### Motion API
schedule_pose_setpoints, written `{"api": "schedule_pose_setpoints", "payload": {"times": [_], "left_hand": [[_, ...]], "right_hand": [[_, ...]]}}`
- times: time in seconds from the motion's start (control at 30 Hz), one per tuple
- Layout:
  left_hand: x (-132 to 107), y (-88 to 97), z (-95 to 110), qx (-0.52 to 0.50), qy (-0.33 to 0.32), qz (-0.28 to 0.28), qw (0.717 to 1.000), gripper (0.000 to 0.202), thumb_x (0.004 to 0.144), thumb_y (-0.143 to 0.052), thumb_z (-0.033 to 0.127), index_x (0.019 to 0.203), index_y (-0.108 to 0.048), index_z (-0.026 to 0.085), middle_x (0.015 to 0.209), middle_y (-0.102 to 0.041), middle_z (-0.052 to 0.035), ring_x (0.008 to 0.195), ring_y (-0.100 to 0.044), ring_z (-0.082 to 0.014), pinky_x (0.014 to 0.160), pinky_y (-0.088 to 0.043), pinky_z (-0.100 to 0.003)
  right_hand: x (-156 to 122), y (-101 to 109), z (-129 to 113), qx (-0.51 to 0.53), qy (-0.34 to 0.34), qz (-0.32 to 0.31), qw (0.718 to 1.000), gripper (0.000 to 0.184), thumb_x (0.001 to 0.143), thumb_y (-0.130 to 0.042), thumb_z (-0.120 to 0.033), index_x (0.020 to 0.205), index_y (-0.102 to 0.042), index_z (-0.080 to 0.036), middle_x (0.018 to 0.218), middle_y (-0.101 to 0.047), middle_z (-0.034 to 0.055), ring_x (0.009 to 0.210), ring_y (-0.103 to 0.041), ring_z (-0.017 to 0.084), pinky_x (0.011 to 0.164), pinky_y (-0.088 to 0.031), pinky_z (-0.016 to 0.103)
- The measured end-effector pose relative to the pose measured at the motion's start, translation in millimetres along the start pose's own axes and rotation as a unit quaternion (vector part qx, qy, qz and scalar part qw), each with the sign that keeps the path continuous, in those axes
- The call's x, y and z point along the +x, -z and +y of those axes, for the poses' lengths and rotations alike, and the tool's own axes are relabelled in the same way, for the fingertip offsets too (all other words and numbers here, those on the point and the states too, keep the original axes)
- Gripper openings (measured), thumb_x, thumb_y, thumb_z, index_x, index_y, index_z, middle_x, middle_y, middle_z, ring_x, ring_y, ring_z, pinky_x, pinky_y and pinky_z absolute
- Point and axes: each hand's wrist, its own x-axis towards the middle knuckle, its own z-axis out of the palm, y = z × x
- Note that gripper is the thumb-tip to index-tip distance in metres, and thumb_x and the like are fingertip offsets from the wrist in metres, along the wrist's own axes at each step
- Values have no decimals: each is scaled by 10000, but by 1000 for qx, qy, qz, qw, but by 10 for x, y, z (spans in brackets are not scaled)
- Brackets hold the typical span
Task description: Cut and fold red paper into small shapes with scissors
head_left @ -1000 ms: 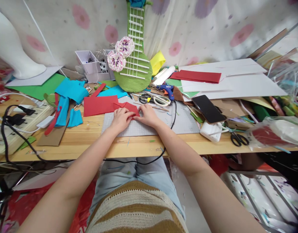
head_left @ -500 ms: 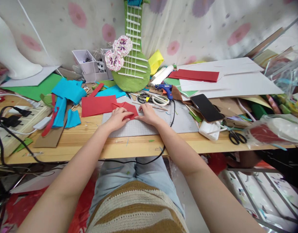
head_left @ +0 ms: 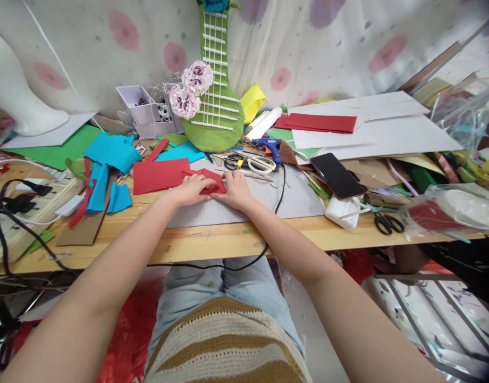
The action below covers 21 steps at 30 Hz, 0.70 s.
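A small folded piece of red paper [head_left: 210, 174] lies on the grey cutting mat [head_left: 188, 217] in front of me. My left hand [head_left: 193, 190] is on its near left side, fingers bent over it with the thumb side at its lower edge. At the right edge sits my right hand [head_left: 234, 190], its thumb reaching left along the near edge and its fingers curled over the side. Both hands grip the paper, close together, and partly hide it. A larger red sheet [head_left: 159, 176] lies just left of my left hand, touching or under the small piece.
Behind the hands lie white-handled scissors [head_left: 262, 166] and a blue glue gun [head_left: 273, 148]. A green guitar-shaped craft [head_left: 220, 122] stands at the back. A phone [head_left: 338, 175] rests on a white box [head_left: 342, 214], near black scissors [head_left: 388, 223]. A power strip [head_left: 55, 205] and cables are left.
My right hand has shifted slightly left, its thumb sliding along the paper's near edge towards my left hand. The view has moved a little.
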Motion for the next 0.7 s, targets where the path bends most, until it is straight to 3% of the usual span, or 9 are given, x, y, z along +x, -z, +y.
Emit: {"api": "schedule_pose_setpoints", "payload": {"times": [0.27,0.53,0.7], "left_hand": [[79,194,-122,13,-45,-93,995,552,746,-596,481,1276,-503,361,1175,-568,-48,1143,-403,-281,994,-217,-448],[103,280,-113,30,-37,-107,993,580,705,-619,536,1266,-523,425,1014,-552,-51,1014,-425,-271,928,-255,-405],[126,265,-130,40,-26,-82,995,568,653,-656,562,1202,-576,445,997,-515,-43,990,-407,-271,936,-242,-413]], "right_hand": [[6,117,114,13,-36,-44,998,689,652,-726,-492,1203,-461,-175,1145,-460,136,1124,-421,299,939,-348,427],[32,204,189,45,-63,-91,993,681,661,-740,-396,1239,-452,-182,1176,-445,144,1140,-428,298,945,-359,432],[47,217,269,73,-59,-103,990,673,653,-744,-357,1237,-452,-194,1129,-467,126,1090,-459,272,909,-385,420]]}}
